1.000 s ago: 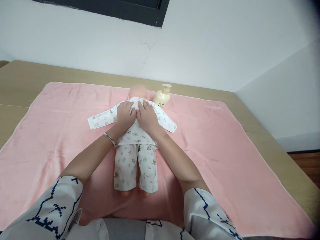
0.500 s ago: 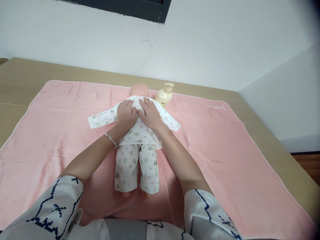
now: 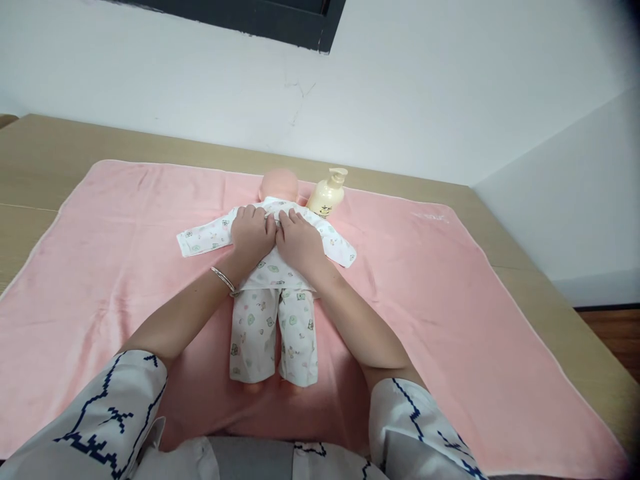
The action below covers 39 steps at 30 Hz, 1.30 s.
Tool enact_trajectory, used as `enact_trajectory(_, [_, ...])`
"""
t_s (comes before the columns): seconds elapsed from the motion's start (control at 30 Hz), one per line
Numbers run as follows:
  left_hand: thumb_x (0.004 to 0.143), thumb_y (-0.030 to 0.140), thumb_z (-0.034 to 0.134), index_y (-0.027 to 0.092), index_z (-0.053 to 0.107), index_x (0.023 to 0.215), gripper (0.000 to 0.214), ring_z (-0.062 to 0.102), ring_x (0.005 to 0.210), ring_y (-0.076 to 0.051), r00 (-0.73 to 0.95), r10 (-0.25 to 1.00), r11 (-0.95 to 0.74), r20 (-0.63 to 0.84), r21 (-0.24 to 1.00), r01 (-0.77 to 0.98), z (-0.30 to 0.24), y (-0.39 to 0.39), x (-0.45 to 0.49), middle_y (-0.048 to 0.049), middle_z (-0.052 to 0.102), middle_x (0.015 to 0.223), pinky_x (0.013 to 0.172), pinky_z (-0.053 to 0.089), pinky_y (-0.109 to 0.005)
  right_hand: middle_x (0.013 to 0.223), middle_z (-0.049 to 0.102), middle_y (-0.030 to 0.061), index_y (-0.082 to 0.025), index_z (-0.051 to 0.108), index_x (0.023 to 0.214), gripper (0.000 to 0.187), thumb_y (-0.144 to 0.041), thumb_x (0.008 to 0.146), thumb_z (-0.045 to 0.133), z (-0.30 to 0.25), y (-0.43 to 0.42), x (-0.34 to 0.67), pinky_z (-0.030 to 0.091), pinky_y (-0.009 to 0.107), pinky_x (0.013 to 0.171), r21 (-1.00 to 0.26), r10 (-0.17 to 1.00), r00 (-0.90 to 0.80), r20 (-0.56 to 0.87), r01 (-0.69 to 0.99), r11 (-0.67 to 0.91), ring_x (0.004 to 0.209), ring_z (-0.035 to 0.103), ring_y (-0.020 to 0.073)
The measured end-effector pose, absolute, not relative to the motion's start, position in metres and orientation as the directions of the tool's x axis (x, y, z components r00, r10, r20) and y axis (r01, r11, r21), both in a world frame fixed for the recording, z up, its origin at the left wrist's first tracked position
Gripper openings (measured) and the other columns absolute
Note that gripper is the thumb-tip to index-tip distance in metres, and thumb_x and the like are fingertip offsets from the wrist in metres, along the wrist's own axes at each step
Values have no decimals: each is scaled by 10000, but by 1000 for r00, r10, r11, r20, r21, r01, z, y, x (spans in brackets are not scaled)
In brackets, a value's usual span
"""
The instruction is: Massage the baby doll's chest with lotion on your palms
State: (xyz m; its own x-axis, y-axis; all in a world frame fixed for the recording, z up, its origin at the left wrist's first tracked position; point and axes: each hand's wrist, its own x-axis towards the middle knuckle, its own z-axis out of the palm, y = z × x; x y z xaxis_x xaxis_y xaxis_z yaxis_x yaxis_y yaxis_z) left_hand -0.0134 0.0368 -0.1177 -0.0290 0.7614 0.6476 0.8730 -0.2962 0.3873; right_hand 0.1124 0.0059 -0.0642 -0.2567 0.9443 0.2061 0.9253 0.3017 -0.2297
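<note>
A baby doll (image 3: 279,185) lies stretched out with its smooth, bare head away from me and no face showing. It wears a white printed top (image 3: 275,270) and matching trousers (image 3: 255,337), and its arms are spread to both sides. My left hand (image 3: 251,233), a silver bangle on its wrist, rests palm down on the left part of the doll's upper body. Beside it, my right hand (image 3: 300,241) lies palm down on the right part. Both hands have slightly bent fingers over the cloth and nearly touch at the thumbs; neither visibly grips the cloth.
A cream pump bottle (image 3: 326,195) stands right of the doll's head. Under the doll, a pink blanket (image 3: 425,300) covers much of the wooden table (image 3: 505,233). A white wall (image 3: 400,87) rises behind, with a dark frame (image 3: 280,20) at the top.
My right hand has slid slightly toward me on the doll's upper body, its fingers now more bent. More of the doll's head and collar shows. My left hand has hardly moved.
</note>
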Motion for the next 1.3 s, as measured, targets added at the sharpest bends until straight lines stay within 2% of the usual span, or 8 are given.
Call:
enact_trajectory(0.1, [944,348,442,194,587,852,231,540,921,-296,-77,770,-234,633,393,889,-118,35,-11,-125,595,889,756,454,-419,1445,534,179,-135,543,1362,450,-264,966,373,-61,12,120,472,504,1038,-284,946,-259,195,908,307,1324,515,352])
enact_trajectory(0.17, [936,340,445,176,603,929,227,534,959,-308,-82,784,-222,615,401,889,-118,36,-10,-137,595,945,781,463,-431,1470,512,171,-134,532,1380,469,-303,975,369,-66,20,125,421,514,1098,-326,947,-253,201,894,308,1373,468,344])
enact_trajectory(0.3, [912,286,446,145,597,1122,295,537,1062,-299,-15,818,-312,576,465,829,-118,42,-12,-147,600,1090,961,457,-461,1572,366,166,-100,412,1477,558,-333,972,357,-83,35,130,242,535,1211,-365,936,-264,231,868,335,1487,289,320])
enact_trajectory(0.4, [903,262,438,141,567,1208,352,525,1164,-292,20,834,-366,551,526,767,-119,46,-14,-146,587,1224,1068,422,-463,1589,334,162,-100,392,1488,567,-325,970,339,-92,39,130,200,541,1223,-372,930,-265,254,861,347,1500,257,307])
enact_trajectory(0.53, [902,255,440,136,565,1217,359,523,1207,-295,21,836,-381,548,554,740,-121,49,-15,-153,590,1263,1110,404,-469,1576,359,169,-104,409,1480,559,-321,968,348,-96,39,128,204,536,1220,-358,926,-247,284,869,342,1489,281,311])
enact_trajectory(0.8, [899,263,429,127,584,1194,360,536,1189,-280,30,829,-388,558,536,750,-122,52,-19,-158,619,1227,1105,410,-457,1549,409,164,-109,449,1456,542,-323,964,369,-97,39,124,243,522,1207,-347,913,-228,339,871,347,1466,325,310])
enact_trajectory(0.93, [897,263,431,154,586,1190,349,543,1172,-268,28,835,-380,549,540,751,-119,52,-20,-133,628,1219,1099,418,-447,1538,414,193,-84,447,1455,550,-315,961,371,-97,39,123,228,506,1215,-339,905,-229,358,871,354,1459,331,321])
enact_trajectory(1.3, [894,236,444,124,593,1172,335,548,1153,-273,32,834,-384,550,539,749,-118,52,-19,-141,633,1199,1088,421,-441,1529,428,194,-90,466,1446,534,-299,958,408,-100,41,123,239,493,1214,-355,901,-214,377,865,353,1455,346,322])
